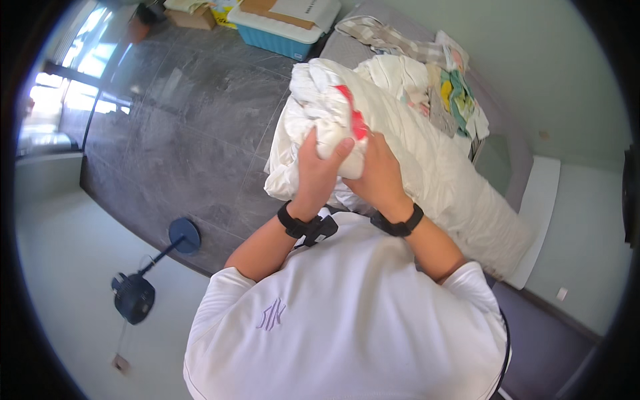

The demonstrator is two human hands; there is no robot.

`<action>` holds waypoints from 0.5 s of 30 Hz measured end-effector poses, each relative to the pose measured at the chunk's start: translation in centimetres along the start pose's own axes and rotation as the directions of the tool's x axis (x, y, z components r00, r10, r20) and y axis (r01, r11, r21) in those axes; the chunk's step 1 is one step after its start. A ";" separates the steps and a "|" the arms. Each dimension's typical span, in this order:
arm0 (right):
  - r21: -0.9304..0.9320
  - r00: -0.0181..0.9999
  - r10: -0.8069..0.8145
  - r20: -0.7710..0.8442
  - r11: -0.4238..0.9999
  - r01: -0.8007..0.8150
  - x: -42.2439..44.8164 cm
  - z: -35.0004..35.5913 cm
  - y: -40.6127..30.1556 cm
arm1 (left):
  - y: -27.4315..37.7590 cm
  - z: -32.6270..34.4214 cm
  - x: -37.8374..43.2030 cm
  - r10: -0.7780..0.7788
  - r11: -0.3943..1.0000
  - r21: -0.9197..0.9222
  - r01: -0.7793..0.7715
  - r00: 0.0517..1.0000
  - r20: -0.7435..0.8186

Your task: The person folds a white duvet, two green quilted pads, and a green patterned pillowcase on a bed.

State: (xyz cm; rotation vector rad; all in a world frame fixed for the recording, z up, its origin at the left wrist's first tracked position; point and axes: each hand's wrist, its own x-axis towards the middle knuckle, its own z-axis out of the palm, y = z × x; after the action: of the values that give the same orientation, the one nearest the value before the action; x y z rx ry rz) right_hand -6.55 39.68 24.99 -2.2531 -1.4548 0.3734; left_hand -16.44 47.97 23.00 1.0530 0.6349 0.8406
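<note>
Between my two hands is a bunched white cloth (325, 102) with a red patch on its right side. My left hand (318, 172) grips its near left part, thumb and fingers pressed into the fabric. On the near right part, my right hand (378, 172) holds the same bundle, its fingertips beside the red patch. A thick white quilt (440, 175) lies beneath and to the right of the bundle, spread along the bed. Both my wrists wear black straps.
Past the quilt, rumpled clothes (457, 100) and a checked cloth (385, 37) lie on the grey mattress (345, 47). A lidded blue storage box (272, 42) stands on the dark tiled floor (200, 110). A black standing fan (135, 298) is at the lower left.
</note>
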 end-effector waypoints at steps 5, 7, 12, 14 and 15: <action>0.295 0.989 0.138 -0.054 0.949 -0.116 -2.5 0.4 3.0 | -3.9 -2.5 0.0 -0.397 0.816 -0.376 0.438 0.899 0.185; 0.381 0.986 0.153 -0.068 0.917 -0.116 -4.1 0.4 3.6 | -6.5 -4.9 0.0 -0.469 0.847 -0.241 0.473 0.880 0.078; 0.326 0.995 -0.077 -0.070 0.941 0.096 -8.3 -1.8 4.3 | -12.5 -9.2 1.4 -0.365 0.871 0.165 0.463 0.834 -0.414; 0.377 0.991 -0.108 -0.084 0.917 0.131 -10.1 -3.9 4.7 | -14.1 -10.9 1.7 -0.575 0.650 0.047 0.759 0.531 -0.622; 0.407 0.990 -0.109 -0.087 0.903 0.135 -11.0 -5.0 4.9 | -14.7 -11.9 1.8 -0.570 0.647 0.040 0.762 0.517 -0.639</action>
State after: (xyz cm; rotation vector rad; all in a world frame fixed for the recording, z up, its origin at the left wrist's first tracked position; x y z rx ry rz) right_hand -5.02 26.86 26.89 -1.8121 -1.3311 0.5126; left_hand -20.71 51.59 4.87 0.6923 1.6491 0.3215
